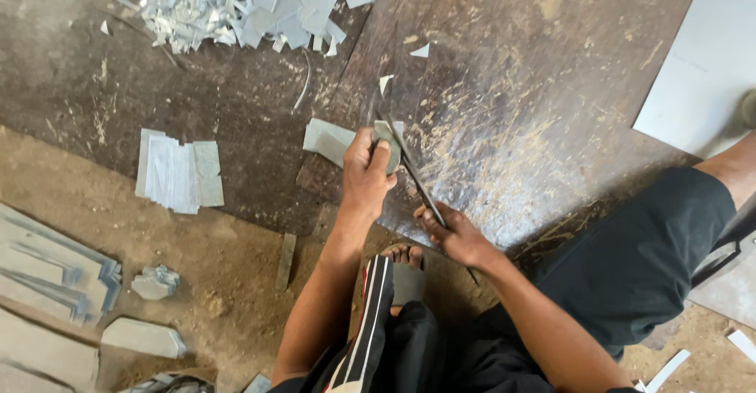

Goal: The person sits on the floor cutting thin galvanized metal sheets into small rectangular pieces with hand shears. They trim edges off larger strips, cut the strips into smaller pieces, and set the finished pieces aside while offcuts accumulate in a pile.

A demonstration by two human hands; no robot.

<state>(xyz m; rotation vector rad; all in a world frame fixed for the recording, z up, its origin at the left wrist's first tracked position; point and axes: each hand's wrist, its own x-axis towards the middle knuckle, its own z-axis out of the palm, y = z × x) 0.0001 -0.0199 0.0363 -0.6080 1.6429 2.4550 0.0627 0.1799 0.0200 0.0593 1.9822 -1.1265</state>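
The left hand has its fingers wrapped around a small grey metal piece and presses it down on the dark board. The right hand is clenched around the handle of long shears, whose blades meet the piece. A flat grey sheet lies just beside it. A heap of shiny scraps lies far up on the board. A stack of cut strips rests on the ground to the left.

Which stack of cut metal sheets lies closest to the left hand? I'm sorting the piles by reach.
The small folded grey piece on the dark board, right beside the left hand. The neat stack and the scrap heap lie farther off.
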